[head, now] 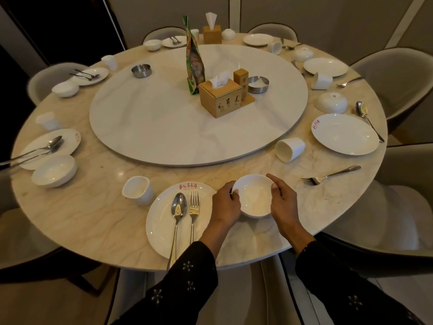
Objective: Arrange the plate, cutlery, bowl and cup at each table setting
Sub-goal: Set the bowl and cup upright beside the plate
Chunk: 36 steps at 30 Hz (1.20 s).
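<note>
1. Your sleeves are dark with small flower marks, and both arms reach forward over the near edge of the counter (pixel 89 221).
2. Your left hand (pixel 226 204) curls around the left side of the white bowl (pixel 254 195), thumb on its rim.
3. Your right hand (pixel 282 202) grips the right side of the same bowl, fingers wrapped behind it, so you hold the bowl between both hands.
4. That bowl sits upright and looks empty; whether it rests on the counter or is just lifted off it, you cannot tell.
5. Just left of the bowl lies a white plate (pixel 161 228) with a red mark on its far rim; your left hand overlaps the plate's right edge.
6. On that plate a spoon (pixel 178 212) and a fork (pixel 194 209) lie side by side, handles toward you, the spoon on the left.
7. Left of the plate, touching or nearly touching its rim, stands an upright white cup (pixel 138 190).
8. Right of the bowl, well apart, a second fork (pixel 328 175) lies alone on the counter.
9. Beyond the bowl and to the right, another cup (pixel 289 148) lies tipped on its side, near a bare plate (pixel 344 134).
10. Farther beyond the bowl, the round turntable (pixel 152 118) carries a tissue box (pixel 220 97).
</note>
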Available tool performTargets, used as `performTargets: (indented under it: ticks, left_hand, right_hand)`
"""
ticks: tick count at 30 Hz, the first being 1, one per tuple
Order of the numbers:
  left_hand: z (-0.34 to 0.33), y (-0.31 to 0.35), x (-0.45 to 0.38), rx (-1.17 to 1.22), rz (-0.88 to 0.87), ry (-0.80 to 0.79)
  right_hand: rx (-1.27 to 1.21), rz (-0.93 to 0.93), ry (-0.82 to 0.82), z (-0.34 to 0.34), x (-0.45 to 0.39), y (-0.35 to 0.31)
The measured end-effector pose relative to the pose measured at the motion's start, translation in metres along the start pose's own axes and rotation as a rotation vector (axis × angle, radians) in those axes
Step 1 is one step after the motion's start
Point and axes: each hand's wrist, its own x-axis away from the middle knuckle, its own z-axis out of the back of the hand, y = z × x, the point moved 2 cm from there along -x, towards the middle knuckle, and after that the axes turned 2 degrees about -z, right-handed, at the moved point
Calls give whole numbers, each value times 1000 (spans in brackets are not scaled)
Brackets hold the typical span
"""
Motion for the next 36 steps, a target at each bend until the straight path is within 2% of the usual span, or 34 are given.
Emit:
performTargets:
  ticks: [4,9,15,17,20,25,27,29,32,36]
  left_hand:
    - [12,-8,-2,-127,-50,58]
    - [17,-10,-2,-136,-60,101]
    - [29,-15,7,-109,-82,78]
    - [47,-22,16,-68,-92,155]
    - [88,-43,33,-23,-68,364]
    - [142,-95,58,-59,94,555]
    - [151,-111,65,-26,209,516]
    - [153,-123,69,58,282,411]
    - [152,-130,73,111,288,313]
    - [147,-129,78,119,266,323]
  right_hand:
    - [16,-3,-5,-4,5,7]
    - [14,-10,22,-11,8,14]
    - [116,2,7,-9,9,16]
    - [180,6,-21,-5,11,15]
    - [257,-19,-43,1,15,14]
    - [294,-57,-84,5,28,12]
    - [290,-76,-69,3,34,11]
    - [271,-107,-43,1,39,12]
    - [225,-159,-19,-2,44,12]
    - [205,-212,3,-6,46,10]
